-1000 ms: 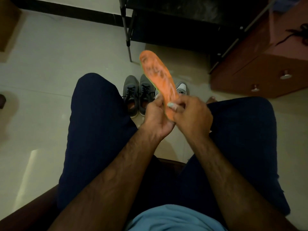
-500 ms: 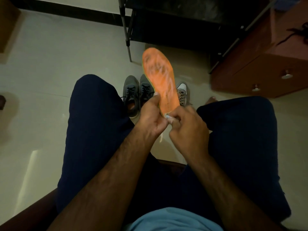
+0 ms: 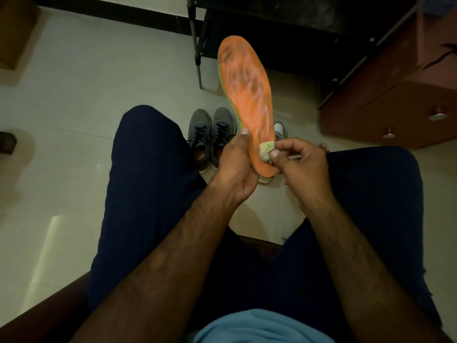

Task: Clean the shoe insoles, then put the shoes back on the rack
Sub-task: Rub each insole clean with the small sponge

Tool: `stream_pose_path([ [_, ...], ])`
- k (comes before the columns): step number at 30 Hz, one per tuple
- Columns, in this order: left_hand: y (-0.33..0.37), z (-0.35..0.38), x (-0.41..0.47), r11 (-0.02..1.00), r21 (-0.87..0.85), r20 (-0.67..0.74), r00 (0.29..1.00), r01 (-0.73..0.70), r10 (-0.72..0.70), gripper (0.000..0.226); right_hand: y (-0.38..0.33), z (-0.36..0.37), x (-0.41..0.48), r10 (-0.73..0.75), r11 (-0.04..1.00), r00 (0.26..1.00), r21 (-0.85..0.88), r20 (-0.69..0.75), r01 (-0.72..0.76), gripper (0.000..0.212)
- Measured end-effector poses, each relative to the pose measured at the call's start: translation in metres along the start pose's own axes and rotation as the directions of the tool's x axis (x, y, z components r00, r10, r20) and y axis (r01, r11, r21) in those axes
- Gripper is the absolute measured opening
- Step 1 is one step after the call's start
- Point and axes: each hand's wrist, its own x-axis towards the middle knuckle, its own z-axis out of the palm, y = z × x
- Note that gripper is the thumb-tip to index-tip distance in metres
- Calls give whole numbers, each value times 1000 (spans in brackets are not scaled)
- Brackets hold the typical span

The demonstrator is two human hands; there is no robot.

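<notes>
An orange insole [image 3: 247, 87] with a green edge and pale smeared marks stands upright between my knees. My left hand [image 3: 233, 167] grips its heel end, thumb on the orange face. My right hand [image 3: 301, 167] pinches a small pale wad of cloth [image 3: 265, 151] against the lower right of the insole. A pair of grey laced shoes [image 3: 211, 134] sits on the floor behind my left hand. A white-toed shoe [image 3: 279, 129] shows partly behind the insole. The dark shoe rack [image 3: 197, 40] stands at the top centre.
A reddish-brown cabinet with round knobs [image 3: 400, 112] stands at the right. Pale tiled floor [image 3: 86, 95] spreads to the left, with a dark object [image 3: 7, 142] at the left edge. I sit on a brown seat [image 3: 37, 315].
The insole has risen and turned more upright. My right hand moved from under the heel out to the right side, and the pale cloth in its fingertips now shows.
</notes>
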Motion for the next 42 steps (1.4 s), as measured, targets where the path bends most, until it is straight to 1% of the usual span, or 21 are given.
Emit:
stream_pose_path([
  [3,0,1,-3,999,-39,18,999,27,-26,49,1,1,-1,-136,987,988,-97,-68,130,24],
  [5,0,0,-4,996,-79,36,998,49,-46,49,0,1,-6,-198,965,979,-188,-59,183,21],
  [7,2,-1,-6,993,-103,48,997,63,-58,49,2,1,-8,-218,949,975,-242,-45,201,16],
  [10,7,-1,-12,989,-118,105,992,87,-74,55,4,2,-13,-261,907,965,-340,9,248,22],
  [12,9,1,-16,985,-132,154,984,110,-89,63,1,2,-15,-294,877,956,-394,10,274,25],
  [14,10,1,-18,981,-154,189,978,120,-90,74,1,1,-15,-335,854,942,-423,-1,303,23],
  [16,13,0,-16,975,-176,230,969,131,-89,79,0,2,-15,-362,839,932,-439,-7,322,22],
  [20,11,-4,-11,969,-198,251,963,145,-93,67,-5,4,-9,-387,832,921,-447,-40,330,21],
  [22,9,-4,-10,971,-209,246,967,120,-67,67,-6,7,-5,-387,849,919,-417,-76,324,21],
  [24,7,-4,-11,975,-205,228,973,89,-41,67,-7,9,-2,-384,866,917,-385,-107,318,21],
  [27,1,-3,-11,981,-167,174,982,98,-69,56,-7,11,2,-374,870,919,-390,-123,302,20],
  [28,-1,-3,-10,980,-163,155,984,110,-85,53,-7,12,2,-373,864,922,-402,-107,303,20],
  [30,-3,-4,-7,971,-185,143,982,152,-127,49,-1,14,-4,-380,842,925,-420,-20,337,19],
  [33,-5,-5,-5,958,-178,137,970,223,-201,49,6,17,-27,-411,804,907,-431,94,409,17],
  [34,-7,-5,-4,961,-160,128,970,228,-209,48,5,16,-28,-413,802,906,-437,87,408,16],
  [35,-9,-5,-4,964,-148,123,971,221,-204,47,2,15,-21,-405,808,913,-449,48,382,15],
  [37,-12,-4,-4,972,-143,126,978,185,-167,40,-4,12,3,-356,829,933,-482,-61,285,13],
  [38,-14,-5,-4,975,-149,132,980,168,-148,38,-7,11,11,-330,840,939,-484,-96,246,13],
  [39,-14,-6,-4,975,-160,135,982,155,-134,36,-8,12,13,-322,839,941,-491,-102,234,13],
  [40,-14,-7,-4,975,-158,124,983,155,-136,36,-6,13,8,-328,826,942,-506,-71,249,14],
  [42,-12,-7,-3,970,-157,93,980,187,-174,38,-2,19,-16,-358,775,932,-537,60,333,16],
])
